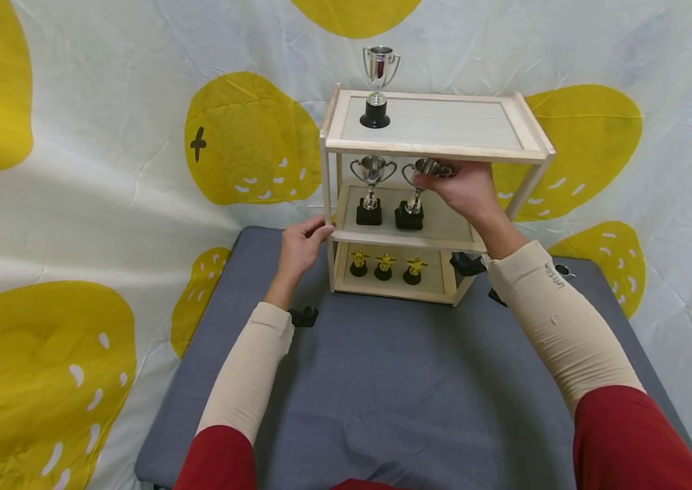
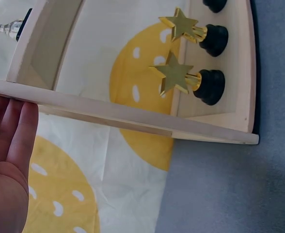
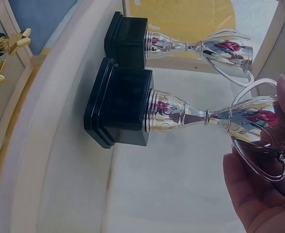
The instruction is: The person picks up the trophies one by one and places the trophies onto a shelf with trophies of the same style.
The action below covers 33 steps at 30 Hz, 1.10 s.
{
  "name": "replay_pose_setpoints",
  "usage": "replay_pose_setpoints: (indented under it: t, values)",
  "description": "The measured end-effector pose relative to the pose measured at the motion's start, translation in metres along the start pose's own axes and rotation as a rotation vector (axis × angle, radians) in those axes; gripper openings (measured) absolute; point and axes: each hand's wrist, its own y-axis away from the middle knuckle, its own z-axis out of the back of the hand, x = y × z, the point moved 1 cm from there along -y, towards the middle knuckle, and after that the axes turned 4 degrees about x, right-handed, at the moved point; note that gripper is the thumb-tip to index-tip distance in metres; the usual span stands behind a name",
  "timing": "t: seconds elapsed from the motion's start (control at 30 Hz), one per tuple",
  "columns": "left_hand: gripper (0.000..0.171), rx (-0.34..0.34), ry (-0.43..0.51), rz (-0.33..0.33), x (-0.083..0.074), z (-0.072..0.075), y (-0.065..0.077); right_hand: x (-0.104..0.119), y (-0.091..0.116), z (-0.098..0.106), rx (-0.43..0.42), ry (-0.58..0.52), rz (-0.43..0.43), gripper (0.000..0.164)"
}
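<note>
Near side first: grey table (image 1: pixel 376 381), then left hand (image 1: pixel 299 252) at the wooden rack's left post (image 1: pixel 324 180). Thumb in front, fingers behind, pinched on the post; looks like bracing to me.

Right hand (image 1: pixel 471 194) reaches in from the right, under the top shelf's front edge. Thumb and fingers are clamped on the bowl of the right-hand silver trophy cup (image 3: pixel 181 114), close to its handles. That cup is at the middle shelf (image 1: pixel 446 228); black square base points down and slightly left of the fingers. Long axis near upright, bowl tipped a bit toward the right hand. Can't tell if the base is fully seated or just off the board.

Key relation: the second silver cup (image 1: pixel 370 204) stands just left of the gripped one, handles close but apart. So sideways room on the left is tight, and headroom over the knuckles looks small too. Right hand is the near one; left is well away from both cups.

Below: three gold star trophies (image 1: pixel 384 267) in a row on the bottom shelf (image 1: pixel 434 275). Above: taller silver trophy (image 1: pixel 376 99), left part of the top shelf (image 1: pixel 450 126). Farthest back, the yellow-patterned cloth (image 1: pixel 107 68).
</note>
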Motion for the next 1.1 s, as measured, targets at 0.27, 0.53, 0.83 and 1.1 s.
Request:
replay_pose_setpoints:
  t: [0.27,0.53,0.83,1.1]
  values:
    - [0.041,-0.005,-0.001,0.008,-0.001,0.0,0.001,0.015,0.005,0.002,-0.017,0.025,-0.006,0.071]
    - [0.038,-0.005,-0.006,0.01,-0.003,0.0,0.002,0.013,0.002,0.001,-0.031,0.038,-0.023,0.076]
    - [0.036,-0.008,-0.014,0.01,-0.004,0.0,0.002,0.01,0.0,0.0,-0.048,-0.014,-0.048,0.08]
    - [0.036,-0.011,-0.014,0.005,-0.003,0.0,0.001,-0.022,-0.015,-0.002,-0.042,0.023,-0.065,0.085]
